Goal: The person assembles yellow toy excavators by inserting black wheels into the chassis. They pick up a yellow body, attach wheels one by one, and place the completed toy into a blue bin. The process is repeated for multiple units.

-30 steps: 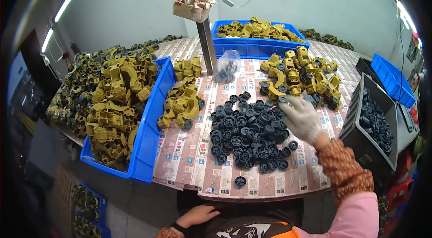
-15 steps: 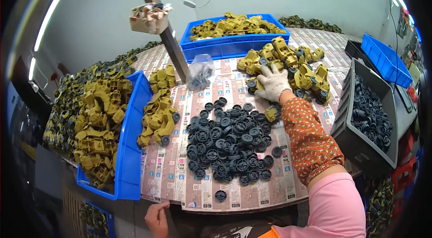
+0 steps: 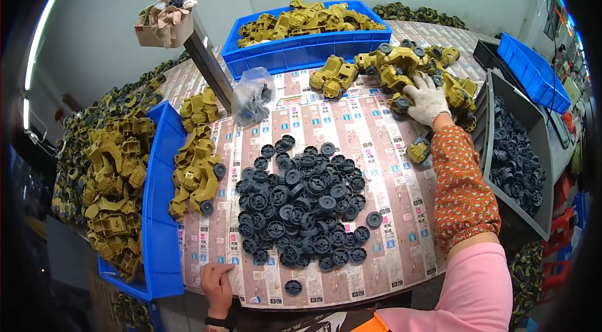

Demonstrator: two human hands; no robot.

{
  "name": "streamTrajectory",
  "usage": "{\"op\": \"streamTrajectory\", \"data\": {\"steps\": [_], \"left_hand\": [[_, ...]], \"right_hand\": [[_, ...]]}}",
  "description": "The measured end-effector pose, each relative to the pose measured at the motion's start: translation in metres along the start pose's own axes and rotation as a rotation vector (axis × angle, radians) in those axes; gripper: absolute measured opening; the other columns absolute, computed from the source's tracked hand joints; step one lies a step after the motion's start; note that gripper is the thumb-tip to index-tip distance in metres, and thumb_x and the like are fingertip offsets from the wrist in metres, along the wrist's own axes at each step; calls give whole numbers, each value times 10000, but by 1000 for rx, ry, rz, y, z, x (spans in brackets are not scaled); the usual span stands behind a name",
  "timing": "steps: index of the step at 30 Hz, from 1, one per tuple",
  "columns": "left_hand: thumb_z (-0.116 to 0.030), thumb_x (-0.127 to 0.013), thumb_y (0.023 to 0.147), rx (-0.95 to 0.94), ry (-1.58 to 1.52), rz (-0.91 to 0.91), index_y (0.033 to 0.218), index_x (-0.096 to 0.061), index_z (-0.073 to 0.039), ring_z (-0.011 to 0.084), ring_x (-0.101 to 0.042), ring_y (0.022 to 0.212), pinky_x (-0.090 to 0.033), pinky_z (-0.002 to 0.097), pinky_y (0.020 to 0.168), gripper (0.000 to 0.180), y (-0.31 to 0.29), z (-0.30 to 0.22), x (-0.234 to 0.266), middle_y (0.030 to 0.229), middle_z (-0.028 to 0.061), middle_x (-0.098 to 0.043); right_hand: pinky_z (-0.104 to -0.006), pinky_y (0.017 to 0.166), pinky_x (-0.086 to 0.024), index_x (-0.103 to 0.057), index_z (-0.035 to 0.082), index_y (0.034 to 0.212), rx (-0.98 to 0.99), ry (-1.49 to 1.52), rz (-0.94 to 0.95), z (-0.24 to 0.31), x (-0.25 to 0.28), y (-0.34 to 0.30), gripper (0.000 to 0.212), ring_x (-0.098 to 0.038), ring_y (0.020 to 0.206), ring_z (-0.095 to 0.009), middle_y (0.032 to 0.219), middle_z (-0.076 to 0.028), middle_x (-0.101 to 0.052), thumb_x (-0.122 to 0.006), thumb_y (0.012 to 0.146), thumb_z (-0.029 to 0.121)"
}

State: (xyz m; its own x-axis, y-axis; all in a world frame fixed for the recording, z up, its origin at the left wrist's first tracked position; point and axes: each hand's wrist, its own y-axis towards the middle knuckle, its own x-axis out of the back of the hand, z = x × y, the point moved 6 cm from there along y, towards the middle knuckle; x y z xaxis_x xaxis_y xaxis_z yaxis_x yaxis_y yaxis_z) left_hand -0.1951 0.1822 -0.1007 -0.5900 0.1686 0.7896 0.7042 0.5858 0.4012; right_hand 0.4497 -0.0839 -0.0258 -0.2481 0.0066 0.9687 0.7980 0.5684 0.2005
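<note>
Olive-yellow plastic toy vehicles with dark round wheels (image 3: pixel 401 56) lie heaped at the upper right of the frame, on a tabletop covered in pinkish-brown printed sheeting (image 3: pixel 401 231). We see our right hand, in a whitish knitted glove (image 3: pixel 429 100), resting on the near side of that heap, its fingers laid over the vehicles; we cannot tell whether this grip is closed on one, since the undersides of the fingers are hidden. Below it, a small yellow-and-dark toy part (image 3: pixel 418 150) sits just beside our orange-red patterned sleeve (image 3: pixel 463 188). At the lower left, our bare left hand (image 3: pixel 216 286) is at the near edge of the tabletop with its fingers loosely bent; how wide that grip is, we cannot tell. Between our hands, dark grey-blue plastic wheels (image 3: pixel 301 203) are spread in a pile across the centre. We find more such wheels in a deep grey plastic bin (image 3: pixel 523 106) at the right. Yellow plastic vehicle bodies fill a blue plastic tray (image 3: pixel 164 200) at the left and another blue plastic tray (image 3: pixel 307 51) at the top.
</note>
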Motion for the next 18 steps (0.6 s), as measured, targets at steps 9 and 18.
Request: {"op": "streamTrajectory", "data": {"steps": [9,18], "left_hand": [[50,-549,842,162,-77,8,946,-732,-69,323,-662,886,-537,419,783,242,6,13,-10,946,112,-656],[32,-558,854,119,-16,-59,956,-715,-86,336,-666,911,-522,438,775,221,4,9,-7,953,107,-664]], "right_hand": [[-580,1136,-433,-631,351,1438,-122,-30,73,-29,-8,17,559,-408,1535,-341,1649,-121,-463,-674,891,242],[-564,1090,-469,-669,357,1406,-283,0,162,-24,5,9,455,-539,1412,-324,1467,-112,-605,-582,980,224]]}}
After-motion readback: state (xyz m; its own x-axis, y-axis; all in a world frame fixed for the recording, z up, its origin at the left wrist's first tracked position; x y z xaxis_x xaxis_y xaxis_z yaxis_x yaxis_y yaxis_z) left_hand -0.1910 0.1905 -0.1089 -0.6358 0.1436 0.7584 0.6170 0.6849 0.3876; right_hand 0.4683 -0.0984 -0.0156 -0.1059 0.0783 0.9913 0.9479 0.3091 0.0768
